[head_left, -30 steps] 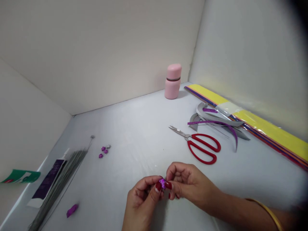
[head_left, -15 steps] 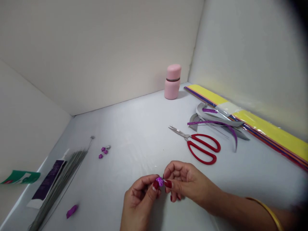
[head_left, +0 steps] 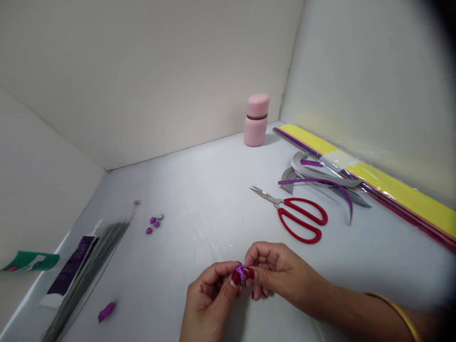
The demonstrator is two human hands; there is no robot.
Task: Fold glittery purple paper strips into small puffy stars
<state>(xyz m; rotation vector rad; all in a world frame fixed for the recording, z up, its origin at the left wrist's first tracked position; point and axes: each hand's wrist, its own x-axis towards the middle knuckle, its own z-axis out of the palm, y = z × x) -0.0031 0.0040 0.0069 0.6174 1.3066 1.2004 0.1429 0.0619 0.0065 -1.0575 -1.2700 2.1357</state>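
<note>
Centrally, one shiny purple folded piece is pinched between left hand and right hand; beyond the right, one pair of red-handled metal scissors.

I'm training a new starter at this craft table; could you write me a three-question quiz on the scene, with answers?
1. Multiple choice: what do the fingers of the left hand and right hand hold between them?
a) a silver strip
b) a small purple piece
c) a bundle of wires

2. True or false: the blades of the scissors point toward the right side of the table.

3. Fill in the missing colour: the bottle standing upright near the back wall is ____.

Key: 1. b; 2. false, they point to the left; 3. pink
</note>
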